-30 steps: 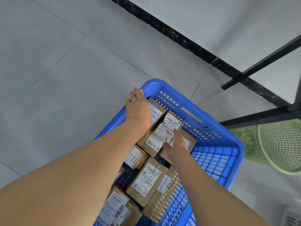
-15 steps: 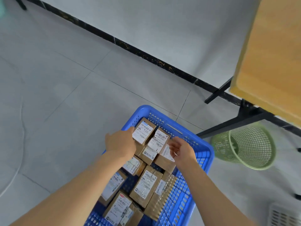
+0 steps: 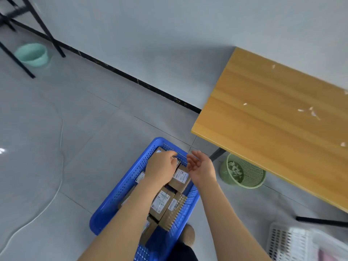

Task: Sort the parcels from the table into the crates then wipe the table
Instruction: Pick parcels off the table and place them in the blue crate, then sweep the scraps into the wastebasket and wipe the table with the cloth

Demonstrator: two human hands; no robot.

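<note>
A blue perforated crate (image 3: 120, 193) stands on the grey floor, filled with several brown labelled parcels (image 3: 179, 178). My left hand (image 3: 161, 169) rests palm down on the parcels at the crate's far end, fingers loosely bent; whether it grips one is hidden. My right hand (image 3: 201, 167) hovers above the crate's right rim, palm turned up, fingers relaxed and empty. The wooden table (image 3: 278, 119) at the right holds no parcels, only small white paper scraps (image 3: 310, 111).
A green mesh waste bin (image 3: 244, 176) with paper bits stands under the table's corner. A white crate (image 3: 293, 242) sits at the lower right. A teal bucket (image 3: 32, 54) and black frame legs are far left. A white cable (image 3: 56, 189) lies on the floor.
The view has pulled back and up, bringing the table top into sight. My right hand has lifted off the parcels and turned palm up; my left hand stays on the far parcels.
</note>
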